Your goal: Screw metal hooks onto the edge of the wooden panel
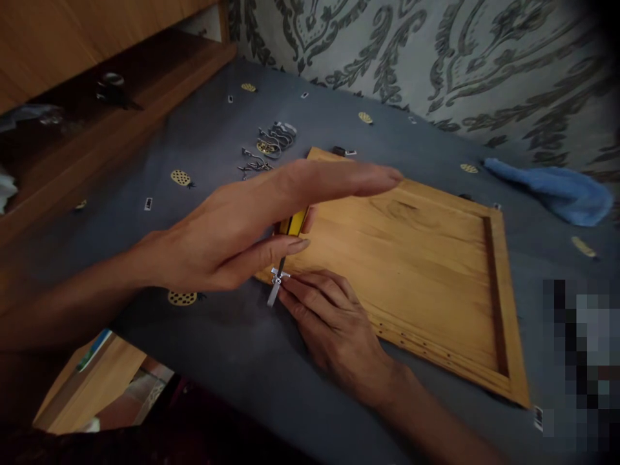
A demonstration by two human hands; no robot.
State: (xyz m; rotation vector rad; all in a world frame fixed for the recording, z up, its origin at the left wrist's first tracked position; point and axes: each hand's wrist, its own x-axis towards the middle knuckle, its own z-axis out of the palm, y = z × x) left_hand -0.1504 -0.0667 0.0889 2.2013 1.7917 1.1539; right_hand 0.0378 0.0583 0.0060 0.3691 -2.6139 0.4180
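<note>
My left hand is closed round a screwdriver with a yellow and black handle, its index finger stretched out over the board. The screwdriver's shaft slants down to a small silver metal bracket at the near left corner of a wooden panel with a raised frame. My right hand rests on the panel's near edge, fingers bent, its fingertips pinching the bracket. A row of small holes runs along that edge. The tip's exact contact is hard to make out.
Several metal hooks or clips lie beyond my left hand. A blue cloth is at the far right on the grey, pineapple-patterned tabletop. A wooden cabinet with a shelf borders the left; a patterned wall stands behind.
</note>
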